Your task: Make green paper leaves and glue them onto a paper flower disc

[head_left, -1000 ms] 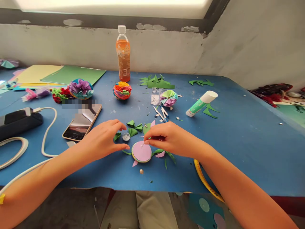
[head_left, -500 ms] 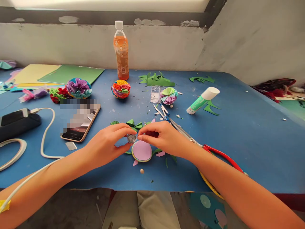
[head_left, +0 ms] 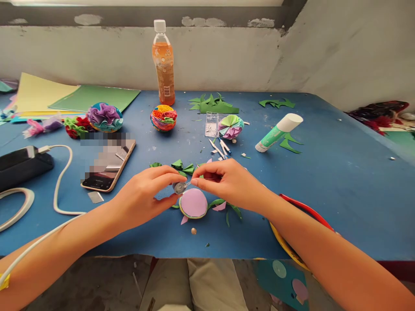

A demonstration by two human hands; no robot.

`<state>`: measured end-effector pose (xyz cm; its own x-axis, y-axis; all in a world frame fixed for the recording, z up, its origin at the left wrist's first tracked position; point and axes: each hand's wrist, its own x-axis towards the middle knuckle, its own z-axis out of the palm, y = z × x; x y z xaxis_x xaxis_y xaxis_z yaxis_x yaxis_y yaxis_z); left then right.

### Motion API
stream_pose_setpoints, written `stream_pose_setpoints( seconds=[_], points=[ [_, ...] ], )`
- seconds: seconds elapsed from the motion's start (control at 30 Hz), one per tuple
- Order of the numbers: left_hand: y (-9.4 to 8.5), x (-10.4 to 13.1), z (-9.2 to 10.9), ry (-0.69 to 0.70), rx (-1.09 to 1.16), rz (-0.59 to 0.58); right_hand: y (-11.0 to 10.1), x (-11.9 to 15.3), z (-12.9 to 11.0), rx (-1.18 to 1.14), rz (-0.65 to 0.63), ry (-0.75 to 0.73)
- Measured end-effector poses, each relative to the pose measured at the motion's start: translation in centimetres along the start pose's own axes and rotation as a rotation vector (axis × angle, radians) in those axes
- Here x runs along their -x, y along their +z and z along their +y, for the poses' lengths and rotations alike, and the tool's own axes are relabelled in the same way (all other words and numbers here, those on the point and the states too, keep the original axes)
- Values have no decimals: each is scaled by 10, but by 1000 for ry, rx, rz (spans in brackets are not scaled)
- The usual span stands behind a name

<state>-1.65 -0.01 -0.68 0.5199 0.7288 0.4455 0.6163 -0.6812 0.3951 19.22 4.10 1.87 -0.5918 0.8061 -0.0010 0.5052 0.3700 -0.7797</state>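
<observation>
Container [head_left: 179, 187] looks small, round and silvery-grey.

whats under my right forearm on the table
Beneath the right forearm, apparently scissors: a red handle shows on its far side, a yellow handle on its near side. Where they would join is covered and no blades show, so whether they are open cannot be told.
</observation>
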Motion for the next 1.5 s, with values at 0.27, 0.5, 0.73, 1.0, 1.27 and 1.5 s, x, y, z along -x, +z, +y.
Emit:
stream_pose_setpoints(
  seconds=[0.27,0.5,0.73,1.0,1.27,1.5],
  points=[
    [-2,-2,2,-5,-2,28,-3,1,1,0,20,-14],
    [-2,-1,2,-30,21,-11,0,4,-6,16,11,-23],
    [0,0,2,-33,10,-16,2,5,-6,90,87,-31],
    [-1,0,3,-65,85,-28,1,8,-3,204,171,-189],
    [-4,-2,7,-155,221,-74,6,15,-2,742,330,-608],
    [-6,-3,10,-169,292,-84,2,19,-7,899,378,-799]
  ],
)
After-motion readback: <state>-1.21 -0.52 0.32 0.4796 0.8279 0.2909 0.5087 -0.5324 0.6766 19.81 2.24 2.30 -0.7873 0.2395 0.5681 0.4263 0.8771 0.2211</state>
